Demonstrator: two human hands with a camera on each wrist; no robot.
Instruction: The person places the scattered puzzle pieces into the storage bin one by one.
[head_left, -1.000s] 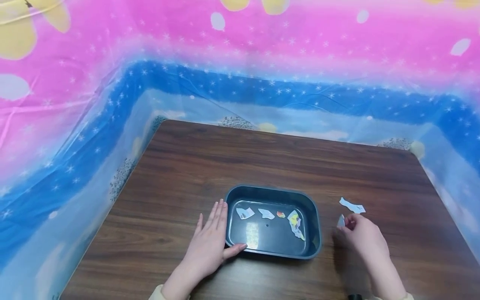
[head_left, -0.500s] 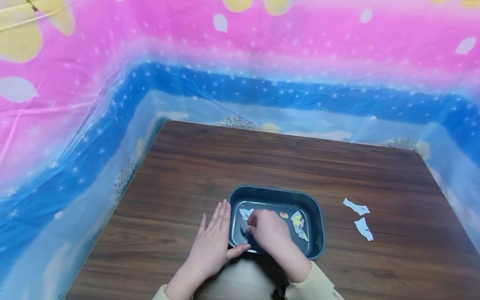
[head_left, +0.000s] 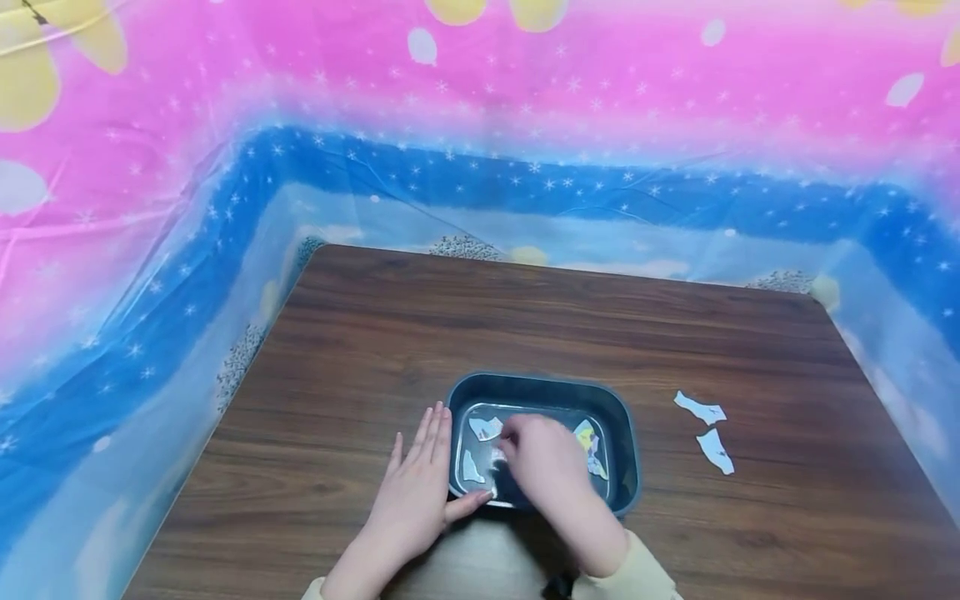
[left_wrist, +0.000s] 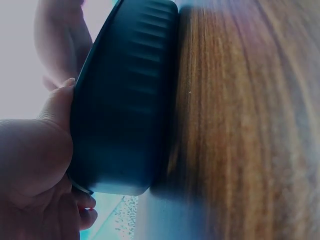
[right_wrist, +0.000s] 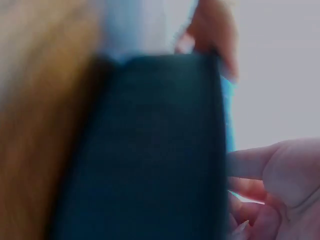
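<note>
Gaining a scrap (head_left: 472, 467), the tray (head_left: 626, 440) seemed fuller; our left hand (head_left: 414, 493) touched it straight-fingered; our right hand's (head_left: 551, 462) hold was unclear.

I read the tray (head_left: 540, 393) as smooth plastic, glossy where its floor catches glare, duller and ribbed along the outer wall my left wrist view gives me. The scraps (head_left: 701, 408) look like matt paper. I see wood grain with a soft sheen on the table (head_left: 337, 350), and creased cloth for the backdrop (head_left: 480, 187).
</note>
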